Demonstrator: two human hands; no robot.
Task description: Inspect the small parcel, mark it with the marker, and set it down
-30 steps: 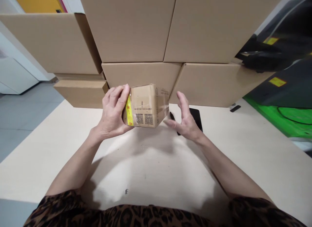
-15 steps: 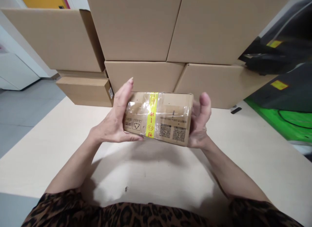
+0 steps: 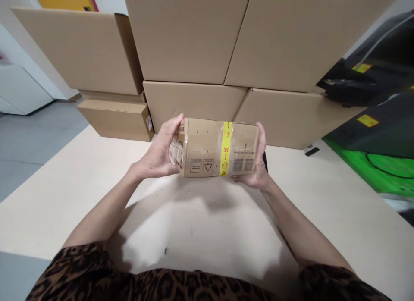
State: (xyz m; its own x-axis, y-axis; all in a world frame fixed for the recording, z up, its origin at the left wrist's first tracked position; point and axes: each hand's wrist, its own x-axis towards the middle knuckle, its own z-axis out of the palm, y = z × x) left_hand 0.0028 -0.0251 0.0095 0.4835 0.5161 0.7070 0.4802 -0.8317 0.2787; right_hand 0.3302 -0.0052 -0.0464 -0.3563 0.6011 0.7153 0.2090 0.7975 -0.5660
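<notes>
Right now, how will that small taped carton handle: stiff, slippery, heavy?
Probably stiff: the small carton shows square edges between left hand and right hand. Likely slippery where glossy clear tape covers it. Seemingly light, held above the table by its ends.

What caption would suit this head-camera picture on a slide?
Left hand and right hand hold a small taped box above a pale table, big cartons stacked behind.
</notes>
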